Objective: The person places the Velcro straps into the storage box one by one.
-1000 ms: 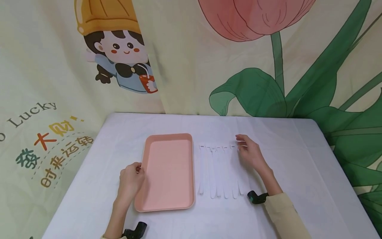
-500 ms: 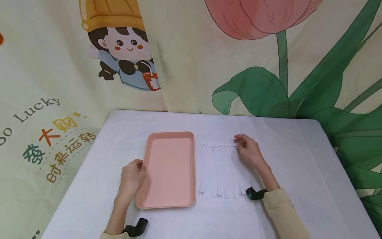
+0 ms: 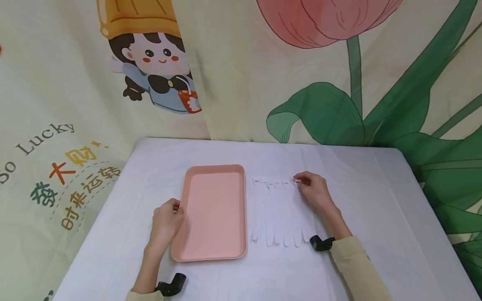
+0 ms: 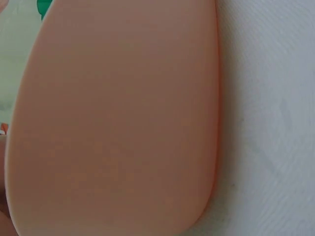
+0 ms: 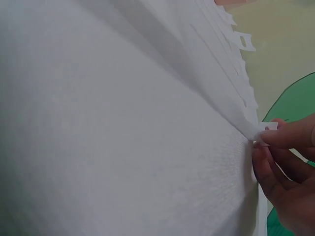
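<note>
A pink rectangular tray [image 3: 214, 215] lies on the white-covered table, its side wall filling much of the left wrist view. My left hand [image 3: 166, 223] grips the tray's left rim with curled fingers; its fingertips peek over the edge in that view. To the right of the tray, several flat white straps [image 3: 269, 215] lie side by side, slotted ends at the far side and rounded ends toward me. With thumb and fingers my right hand [image 3: 315, 191] pinches the slotted end [image 5: 269, 126] of the rightmost strap. Most of that strap blends into the white cloth.
The white tablecloth [image 3: 380, 217] covers the whole table. Behind it hangs a printed cloth [image 3: 233, 83] with a cartoon figure and a large flower. A black wrist camera [image 3: 171, 285] sits on the left wrist, another black camera [image 3: 321, 243] on the right.
My right hand has moved slightly left and its fingers have closed in a pinch on the rightmost strap's slotted end. The left hand keeps its grip on the tray.
</note>
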The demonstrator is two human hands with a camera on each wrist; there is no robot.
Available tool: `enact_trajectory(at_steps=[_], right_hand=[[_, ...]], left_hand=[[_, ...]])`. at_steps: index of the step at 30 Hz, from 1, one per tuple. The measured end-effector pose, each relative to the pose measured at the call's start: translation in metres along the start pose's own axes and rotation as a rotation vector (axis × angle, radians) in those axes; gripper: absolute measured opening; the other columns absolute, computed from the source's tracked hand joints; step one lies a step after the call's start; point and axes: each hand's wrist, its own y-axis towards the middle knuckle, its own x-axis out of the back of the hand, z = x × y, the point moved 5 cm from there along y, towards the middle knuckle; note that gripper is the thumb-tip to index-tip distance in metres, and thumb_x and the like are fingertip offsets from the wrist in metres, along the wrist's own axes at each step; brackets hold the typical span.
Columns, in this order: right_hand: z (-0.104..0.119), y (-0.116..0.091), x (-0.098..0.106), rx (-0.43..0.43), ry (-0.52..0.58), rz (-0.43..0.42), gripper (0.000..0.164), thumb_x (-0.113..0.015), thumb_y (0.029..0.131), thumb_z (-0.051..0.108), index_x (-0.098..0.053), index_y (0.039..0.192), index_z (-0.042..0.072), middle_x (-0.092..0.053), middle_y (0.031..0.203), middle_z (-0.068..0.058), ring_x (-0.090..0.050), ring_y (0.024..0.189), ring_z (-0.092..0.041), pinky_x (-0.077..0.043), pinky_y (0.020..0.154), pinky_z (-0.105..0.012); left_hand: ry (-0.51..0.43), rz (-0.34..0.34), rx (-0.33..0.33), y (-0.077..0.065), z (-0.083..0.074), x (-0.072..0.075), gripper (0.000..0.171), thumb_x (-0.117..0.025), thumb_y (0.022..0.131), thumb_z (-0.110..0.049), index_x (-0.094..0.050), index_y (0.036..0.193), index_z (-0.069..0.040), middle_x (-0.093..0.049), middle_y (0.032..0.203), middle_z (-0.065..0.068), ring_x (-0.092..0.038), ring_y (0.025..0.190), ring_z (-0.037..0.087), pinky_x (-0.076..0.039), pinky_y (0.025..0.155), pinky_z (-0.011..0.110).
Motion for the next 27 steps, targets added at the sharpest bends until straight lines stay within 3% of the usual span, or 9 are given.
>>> enact_trajectory(at_steps=[12, 16, 23, 27], right_hand=[[-0.003, -0.003, 0.002, -0.001, 0.029, -0.053, 0.024, -0.063, 0.099, 0.004, -0.071, 0.121, 0.008, -0.07, 0.115, -0.012, -0.063, 0.105, -0.028, -0.054, 0.094, -0.044], [-0.006, -0.004, 0.002, -0.03, 0.085, -0.057, 0.023, -0.064, 0.099, 0.006, -0.071, 0.121, 0.009, -0.069, 0.116, -0.01, -0.063, 0.103, -0.026, -0.056, 0.092, -0.04], [-0.013, -0.005, 0.002, -0.098, 0.232, -0.015, 0.024, -0.065, 0.098, 0.01, -0.071, 0.121, 0.008, -0.069, 0.117, -0.012, -0.065, 0.098, -0.025, -0.058, 0.08, -0.024], [-0.015, -0.007, 0.002, -0.155, 0.28, 0.021, 0.022, -0.068, 0.098, 0.013, -0.073, 0.119, 0.008, -0.068, 0.119, -0.012, -0.064, 0.097, -0.025, -0.057, 0.081, -0.023]], left_hand=[[0.0, -0.004, -0.001, 0.0, -0.002, -0.001, 0.023, -0.055, 0.094, -0.004, -0.067, 0.108, 0.01, -0.072, 0.097, 0.027, -0.07, 0.087, 0.04, -0.056, 0.075, 0.051], [0.001, -0.01, 0.001, 0.0, -0.001, -0.002, 0.023, -0.054, 0.094, -0.004, -0.067, 0.108, 0.011, -0.072, 0.098, 0.028, -0.07, 0.088, 0.041, -0.055, 0.076, 0.052], [0.0, -0.002, 0.005, 0.0, -0.002, -0.002, 0.024, -0.053, 0.095, -0.004, -0.067, 0.109, 0.011, -0.072, 0.099, 0.028, -0.069, 0.091, 0.041, -0.055, 0.078, 0.053], [0.004, -0.002, 0.008, 0.0, -0.002, -0.002, 0.024, -0.053, 0.095, -0.005, -0.067, 0.109, 0.01, -0.072, 0.1, 0.027, -0.069, 0.092, 0.041, -0.054, 0.08, 0.054]])
